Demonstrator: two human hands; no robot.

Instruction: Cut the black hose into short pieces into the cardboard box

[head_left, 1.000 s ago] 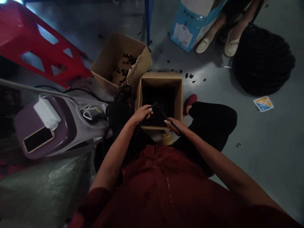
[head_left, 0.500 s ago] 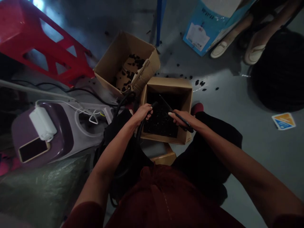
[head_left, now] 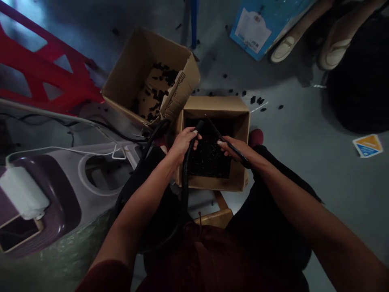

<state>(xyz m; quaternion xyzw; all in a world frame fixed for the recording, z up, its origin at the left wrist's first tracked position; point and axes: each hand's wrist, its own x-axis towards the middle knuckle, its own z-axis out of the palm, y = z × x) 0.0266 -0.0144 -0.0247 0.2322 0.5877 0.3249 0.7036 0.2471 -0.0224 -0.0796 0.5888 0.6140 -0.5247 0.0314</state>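
My left hand (head_left: 185,142) is closed around a black corrugated hose (head_left: 185,174), close to its cut-looking end, above an open cardboard box. The hose runs down past my knee into my lap. In my right hand (head_left: 232,147), fingers wrapped, is a slim dark blade-like tool (head_left: 214,129). Its thin tip points up and left, near the hose end but apart from it. The black handle reaches back along my wrist; its exact kind is unclear. Below both hands, the cardboard box (head_left: 216,104) holds a mass of small black pieces (head_left: 209,162).
A second cardboard box (head_left: 120,83) with scattered black scraps stands beyond, to the left. A red plastic stool (head_left: 75,77) and a purple-grey seat (head_left: 60,194) bearing a white device (head_left: 24,192) are left. Another person's shoes (head_left: 282,49) and a blue box (head_left: 255,30) are at the upper right.
The view has shifted, so the seat and stool appear farther left. My left hand has raised the hose end slightly, and more hose shows below it. Both hands keep their hold.
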